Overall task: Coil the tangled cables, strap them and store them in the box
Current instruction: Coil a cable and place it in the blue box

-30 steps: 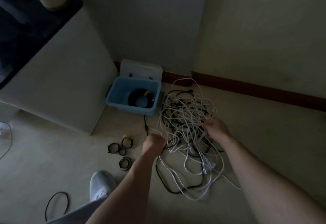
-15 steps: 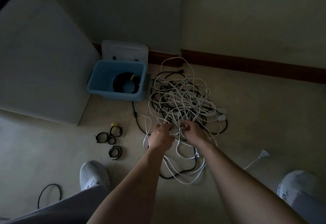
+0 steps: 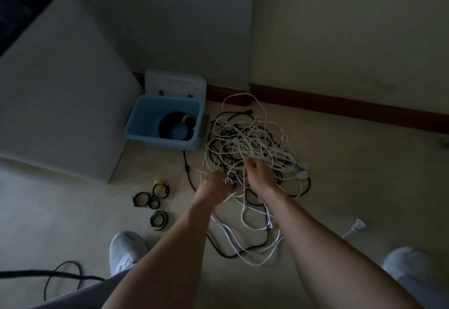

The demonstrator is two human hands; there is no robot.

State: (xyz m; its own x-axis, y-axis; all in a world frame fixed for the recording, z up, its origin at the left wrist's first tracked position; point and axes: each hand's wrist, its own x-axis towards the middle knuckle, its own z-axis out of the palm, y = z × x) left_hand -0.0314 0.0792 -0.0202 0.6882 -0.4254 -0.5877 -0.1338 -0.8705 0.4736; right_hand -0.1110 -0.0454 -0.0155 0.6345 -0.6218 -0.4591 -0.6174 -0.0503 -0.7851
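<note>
Cabinet: I am taking the grey cabinet [image 3: 60,114] as the left edge of the work area, with the box sitting just beside its corner.
Tangle: I am looking at the tangle [image 3: 257,138] of white and black cables sprawling on the floor just right of the box, with both hands working at its near edge.
Box: I am noting the blue box [image 3: 136,131] standing open, its lid [image 3: 175,82] leaning on the wall behind. One coiled black cable [image 3: 167,121], bound in yellow, is lying inside.
Right hand: I am seeing the right hand [image 3: 257,172] with fingers curled in, gripping a strand of white cable [image 3: 243,214] that is hanging below it. The dim light is hiding the fingertips.
Left hand: I am seeing the left hand [image 3: 213,187] closed round a white strand close to a short end piece. I cannot tell whether it is the same cable.
White cable: I am judging this to be the freeing of one cable. I would be anchoring the end in the left hand and lifting loops over with the right, never hauling, since a hard pull would be cinching the white strands round the black ones.
Straps: I am counting on the straps [image 3: 155,199] lying grouped on the floor, left of the hands and near.
Loose plug: I am watching the loose plug [image 3: 359,225] lying well apart on the right. It is possibly the far end.
</note>
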